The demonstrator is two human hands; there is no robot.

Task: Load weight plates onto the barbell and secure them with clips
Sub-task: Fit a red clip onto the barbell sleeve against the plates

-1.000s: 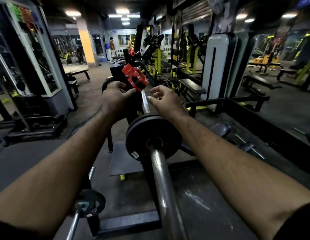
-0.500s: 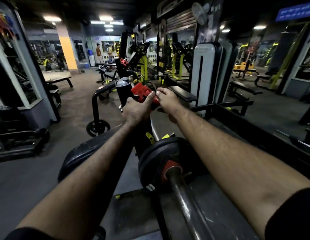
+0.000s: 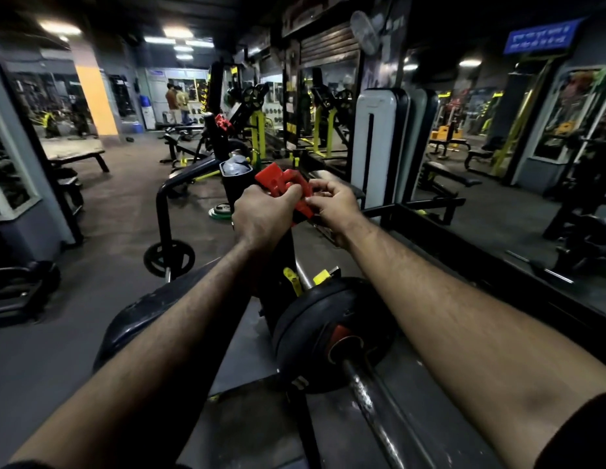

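Observation:
A red barbell clip point(image 3: 284, 184) is held between both my hands above the rack upright. My left hand point(image 3: 261, 218) wraps its lower left side; my right hand point(image 3: 332, 201) pinches its right edge. Below them a steel barbell point(image 3: 372, 404) runs toward me, with a black weight plate point(image 3: 315, 336) on its sleeve. A red collar piece point(image 3: 339, 335) shows at the plate's hub. Part of the clip is hidden by my fingers.
A black rack upright point(image 3: 235, 184) stands just left of my hands. A second red clip point(image 3: 222, 121) sits on a far rack. A small plate point(image 3: 169, 258) hangs on a bent bar at left. Benches and machines fill the back; two people stand far off.
My view shifted left and lifted. Both hands came together on the red clip and lifted it clear of the bar; earlier the right hand was open beside it.

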